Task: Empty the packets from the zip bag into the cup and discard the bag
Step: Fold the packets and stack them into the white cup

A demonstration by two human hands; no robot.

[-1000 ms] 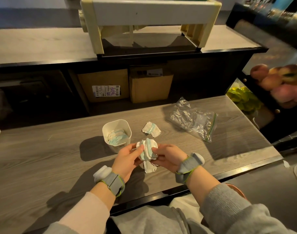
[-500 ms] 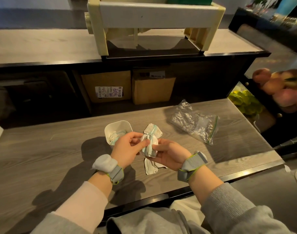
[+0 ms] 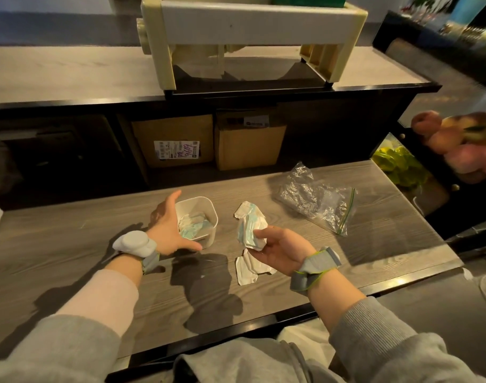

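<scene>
Shop counter (image 3: 263, 286), stockroom boxes (image 3: 175, 139)

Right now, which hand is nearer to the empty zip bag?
The right hand. It holds packets just left of the zip bag, with bare table between them. The left hand is farther off, at the far side of the white cup.

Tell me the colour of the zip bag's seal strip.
Green, on the clear zip bag; head view.

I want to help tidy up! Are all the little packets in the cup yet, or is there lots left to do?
Not yet. The zip bag looks emptied and lies on the table, and some packets already sit in the cup. The right hand holds a packet, while the left hand is open beside the cup. Another packet waits on the table. The bag is not thrown away.
</scene>
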